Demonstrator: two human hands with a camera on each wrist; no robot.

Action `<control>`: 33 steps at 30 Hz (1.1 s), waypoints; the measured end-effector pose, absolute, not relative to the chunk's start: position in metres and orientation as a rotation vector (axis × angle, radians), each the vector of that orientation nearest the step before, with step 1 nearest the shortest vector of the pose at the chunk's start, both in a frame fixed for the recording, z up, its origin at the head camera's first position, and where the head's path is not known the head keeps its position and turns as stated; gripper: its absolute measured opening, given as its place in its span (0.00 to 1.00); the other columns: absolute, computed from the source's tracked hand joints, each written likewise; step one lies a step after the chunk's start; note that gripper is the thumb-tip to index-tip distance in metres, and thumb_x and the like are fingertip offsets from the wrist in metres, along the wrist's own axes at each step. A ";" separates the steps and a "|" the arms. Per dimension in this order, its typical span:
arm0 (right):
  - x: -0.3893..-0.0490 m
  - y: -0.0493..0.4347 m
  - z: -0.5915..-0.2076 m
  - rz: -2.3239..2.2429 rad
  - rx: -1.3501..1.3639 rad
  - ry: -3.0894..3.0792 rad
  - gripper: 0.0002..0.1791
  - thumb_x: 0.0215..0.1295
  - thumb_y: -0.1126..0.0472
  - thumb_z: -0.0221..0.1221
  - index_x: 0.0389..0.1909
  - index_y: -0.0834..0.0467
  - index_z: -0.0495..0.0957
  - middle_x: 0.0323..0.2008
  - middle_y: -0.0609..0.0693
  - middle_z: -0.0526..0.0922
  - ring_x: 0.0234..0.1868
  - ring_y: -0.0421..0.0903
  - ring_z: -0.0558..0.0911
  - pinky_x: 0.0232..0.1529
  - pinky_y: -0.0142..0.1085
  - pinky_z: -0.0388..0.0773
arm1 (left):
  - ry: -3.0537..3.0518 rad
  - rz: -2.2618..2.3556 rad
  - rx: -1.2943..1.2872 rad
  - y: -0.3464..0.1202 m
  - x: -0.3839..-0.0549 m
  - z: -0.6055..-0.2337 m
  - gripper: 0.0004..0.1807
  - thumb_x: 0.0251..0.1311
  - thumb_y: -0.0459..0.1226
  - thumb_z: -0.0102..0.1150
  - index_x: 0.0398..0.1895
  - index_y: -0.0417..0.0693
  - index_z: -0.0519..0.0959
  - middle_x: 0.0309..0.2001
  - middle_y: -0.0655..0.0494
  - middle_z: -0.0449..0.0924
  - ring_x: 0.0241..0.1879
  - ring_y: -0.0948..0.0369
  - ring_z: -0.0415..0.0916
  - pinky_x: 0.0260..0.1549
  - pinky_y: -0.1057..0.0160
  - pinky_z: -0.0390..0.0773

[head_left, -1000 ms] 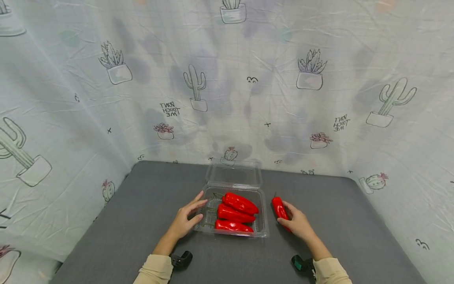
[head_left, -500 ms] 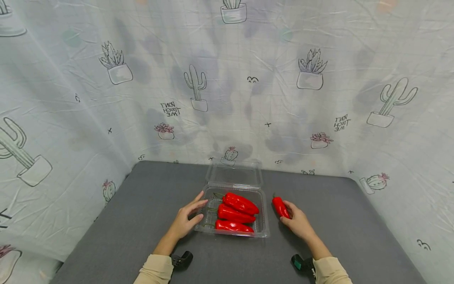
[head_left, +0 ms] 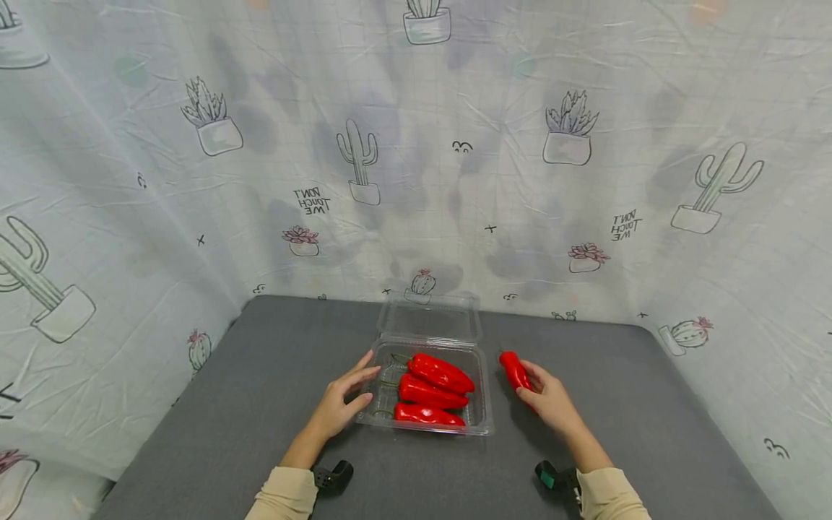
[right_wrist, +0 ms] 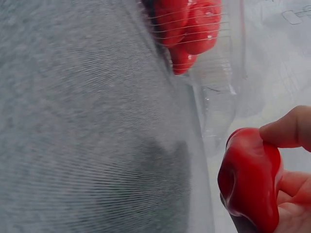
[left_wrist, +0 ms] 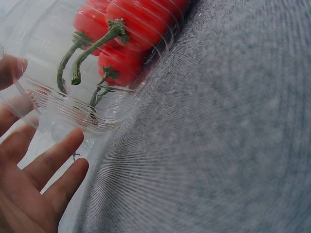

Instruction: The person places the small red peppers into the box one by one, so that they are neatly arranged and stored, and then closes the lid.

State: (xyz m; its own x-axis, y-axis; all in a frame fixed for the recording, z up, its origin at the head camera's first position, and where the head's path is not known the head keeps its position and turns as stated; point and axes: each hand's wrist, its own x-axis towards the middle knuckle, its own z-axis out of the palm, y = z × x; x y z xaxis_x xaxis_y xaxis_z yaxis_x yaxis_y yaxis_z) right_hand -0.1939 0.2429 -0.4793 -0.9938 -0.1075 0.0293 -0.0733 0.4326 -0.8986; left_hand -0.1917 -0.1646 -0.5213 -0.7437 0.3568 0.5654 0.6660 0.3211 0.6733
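Three red peppers lie side by side in a clear plastic clamshell box, their green stems pointing left. Fingers spread, my left hand rests against the left side of the box; the left wrist view shows its fingertips right at the ridged wall. To the right of the box, my right hand pinches another red pepper between thumb and fingers. In the right wrist view this pepper hangs over the grey surface, with a shadow below. Its lower end is hidden by the hand.
The box's clear lid is folded back behind it, near the curtain. A grey cloth-covered table lies under everything. Around its back and sides hangs a pale curtain printed with cacti.
My right hand has closed its grip on the loose pepper and raised it slightly, shifting it a little away from me. The left hand and box stay put.
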 end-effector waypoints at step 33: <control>-0.217 0.225 -0.439 -1.835 -0.365 2.269 0.33 0.65 0.64 0.56 0.70 0.60 0.58 0.67 0.65 0.64 0.61 0.57 0.72 0.49 0.36 0.78 | -2.290 -1.371 -0.921 -0.156 -0.173 -0.484 0.23 0.52 0.19 0.56 0.54 0.23 0.72 0.62 0.21 0.60 0.51 0.36 0.74 0.47 0.51 0.80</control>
